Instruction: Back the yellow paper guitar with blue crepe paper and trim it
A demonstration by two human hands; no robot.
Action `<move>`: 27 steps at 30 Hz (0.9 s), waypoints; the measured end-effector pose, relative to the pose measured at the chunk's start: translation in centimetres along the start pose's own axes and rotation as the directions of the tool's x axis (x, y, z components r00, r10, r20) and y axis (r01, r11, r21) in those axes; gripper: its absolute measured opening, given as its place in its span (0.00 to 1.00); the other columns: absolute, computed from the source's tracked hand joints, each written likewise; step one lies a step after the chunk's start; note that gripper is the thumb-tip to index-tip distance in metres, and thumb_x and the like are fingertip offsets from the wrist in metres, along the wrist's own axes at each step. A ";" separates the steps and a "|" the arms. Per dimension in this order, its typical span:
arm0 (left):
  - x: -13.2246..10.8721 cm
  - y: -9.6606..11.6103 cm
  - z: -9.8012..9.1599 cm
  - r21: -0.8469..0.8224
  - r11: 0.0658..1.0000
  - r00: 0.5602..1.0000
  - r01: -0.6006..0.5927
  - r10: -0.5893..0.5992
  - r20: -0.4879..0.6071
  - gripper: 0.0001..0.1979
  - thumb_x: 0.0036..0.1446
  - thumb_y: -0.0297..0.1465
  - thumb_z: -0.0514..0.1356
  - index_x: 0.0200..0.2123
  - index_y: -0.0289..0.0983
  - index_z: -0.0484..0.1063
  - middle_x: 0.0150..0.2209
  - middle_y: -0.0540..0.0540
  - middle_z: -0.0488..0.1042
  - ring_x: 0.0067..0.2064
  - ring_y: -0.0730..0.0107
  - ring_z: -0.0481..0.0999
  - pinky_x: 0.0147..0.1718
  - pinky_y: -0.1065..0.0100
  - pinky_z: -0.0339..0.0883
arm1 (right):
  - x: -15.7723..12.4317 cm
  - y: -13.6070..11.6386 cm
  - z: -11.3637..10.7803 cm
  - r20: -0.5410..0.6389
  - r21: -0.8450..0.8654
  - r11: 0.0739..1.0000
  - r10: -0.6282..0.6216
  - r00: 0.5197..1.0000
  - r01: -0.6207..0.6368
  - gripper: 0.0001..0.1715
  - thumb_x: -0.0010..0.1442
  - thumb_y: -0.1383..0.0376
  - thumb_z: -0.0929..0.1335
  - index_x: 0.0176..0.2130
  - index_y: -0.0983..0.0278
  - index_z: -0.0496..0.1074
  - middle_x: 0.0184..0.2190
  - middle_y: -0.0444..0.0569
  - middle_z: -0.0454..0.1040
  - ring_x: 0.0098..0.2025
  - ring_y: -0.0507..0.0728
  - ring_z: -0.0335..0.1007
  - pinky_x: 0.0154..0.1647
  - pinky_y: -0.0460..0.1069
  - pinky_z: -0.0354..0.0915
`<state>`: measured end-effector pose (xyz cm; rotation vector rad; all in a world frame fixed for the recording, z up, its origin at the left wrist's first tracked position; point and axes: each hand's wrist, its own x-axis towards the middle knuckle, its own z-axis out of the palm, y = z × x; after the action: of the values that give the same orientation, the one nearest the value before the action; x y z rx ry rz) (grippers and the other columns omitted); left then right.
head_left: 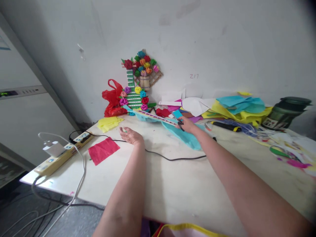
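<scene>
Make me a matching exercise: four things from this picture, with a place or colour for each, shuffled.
1. Scissors
2. Square sheet
3. Power strip
4. Lidded jug

A. Along the left edge of the table
B. Dark green
C. In the right hand
D. Pinkish red

Pairs: 1-C, 2-D, 3-A, 4-B

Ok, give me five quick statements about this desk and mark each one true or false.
1. The right hand holds scissors. True.
2. The left hand holds the red sheet. False: the red sheet lies on the table, left of that hand.
3. The bottle is right of the right hand. True.
4. The red bag is right of the flowers. False: it is left of them.
5. The power strip lies at the table's left side. True.
</scene>
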<state>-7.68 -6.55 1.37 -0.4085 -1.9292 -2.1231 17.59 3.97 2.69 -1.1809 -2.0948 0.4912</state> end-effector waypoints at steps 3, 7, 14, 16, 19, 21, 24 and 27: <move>-1.4 1.5 -0.7 -0.044 0.871 0.871 -0.489 0.491 0.033 0.26 0.59 0.43 0.43 0.56 0.35 0.54 0.62 0.35 0.48 0.64 0.60 0.42 0.60 0.54 0.39 | -0.9 -0.4 0.2 0.087 0.023 1.000 -0.020 0.996 0.018 0.26 0.43 0.61 0.71 0.43 0.64 0.67 0.31 0.44 0.74 0.30 0.52 0.68 0.30 0.45 0.62; -3.6 3.0 -1.1 -0.204 0.633 0.559 -0.747 0.764 0.322 0.23 0.60 0.38 0.43 0.54 0.34 0.58 0.60 0.38 0.56 0.63 0.62 0.48 0.60 0.53 0.37 | -2.5 -1.7 1.0 0.068 -0.069 0.997 -0.033 0.997 0.038 0.25 0.44 0.61 0.71 0.44 0.61 0.66 0.36 0.46 0.75 0.36 0.54 0.70 0.35 0.46 0.63; -4.9 2.9 -0.8 -0.346 0.545 0.190 -0.764 0.703 0.686 0.17 0.55 0.30 0.46 0.43 0.38 0.70 0.41 0.46 0.75 0.52 0.65 0.68 0.61 0.52 0.37 | -4.1 -2.3 0.8 0.072 -0.049 0.998 -0.046 0.996 0.049 0.24 0.46 0.59 0.71 0.44 0.59 0.68 0.39 0.45 0.75 0.40 0.55 0.71 0.39 0.47 0.64; -5.2 3.0 -0.8 -0.384 0.505 0.105 -0.773 0.698 0.708 0.18 0.53 0.29 0.47 0.44 0.38 0.69 0.42 0.46 0.75 0.52 0.64 0.68 0.61 0.51 0.38 | -4.1 -2.2 0.2 0.028 0.017 0.998 -0.057 0.998 0.056 0.25 0.46 0.59 0.71 0.44 0.60 0.67 0.39 0.45 0.75 0.40 0.55 0.71 0.40 0.47 0.64; -6.1 3.3 -0.8 -0.467 0.429 -0.058 -0.773 0.685 0.726 0.20 0.52 0.28 0.48 0.48 0.37 0.67 0.48 0.46 0.72 0.57 0.64 0.63 0.61 0.52 0.38 | -4.0 -1.9 -0.8 -0.089 0.040 0.999 0.007 0.996 -0.004 0.24 0.47 0.60 0.71 0.45 0.60 0.67 0.37 0.46 0.76 0.39 0.55 0.71 0.39 0.48 0.64; -6.9 3.3 -0.7 -0.517 0.384 -0.164 -0.765 0.659 0.734 0.22 0.52 0.29 0.49 0.51 0.36 0.65 0.53 0.46 0.68 0.59 0.63 0.58 0.61 0.53 0.39 | -4.2 -1.7 -1.6 -0.160 0.011 0.996 0.085 0.983 -0.084 0.23 0.47 0.60 0.70 0.44 0.61 0.68 0.35 0.47 0.76 0.38 0.56 0.71 0.37 0.48 0.64; -7.8 3.1 -0.5 -0.555 0.364 -0.275 -0.748 0.591 0.758 0.23 0.55 0.32 0.48 0.54 0.34 0.63 0.57 0.44 0.63 0.60 0.62 0.57 0.60 0.54 0.43 | -5.0 -1.3 -3.0 -0.224 -0.057 0.983 0.155 0.962 -0.172 0.20 0.47 0.58 0.70 0.42 0.61 0.70 0.32 0.46 0.76 0.36 0.56 0.71 0.35 0.48 0.63; -8.3 2.8 -0.5 -0.567 0.382 -0.314 -0.730 0.549 0.775 0.23 0.57 0.36 0.47 0.54 0.34 0.63 0.56 0.42 0.64 0.58 0.62 0.60 0.59 0.57 0.49 | -6.1 -0.9 -4.3 -0.266 -0.147 0.959 0.197 0.944 -0.241 0.19 0.48 0.56 0.69 0.40 0.61 0.71 0.30 0.46 0.75 0.35 0.56 0.70 0.35 0.48 0.62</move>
<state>1.08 -7.39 0.89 -2.5852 -1.2926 -0.6599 22.35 -1.67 4.00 -1.5085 -1.8293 0.2415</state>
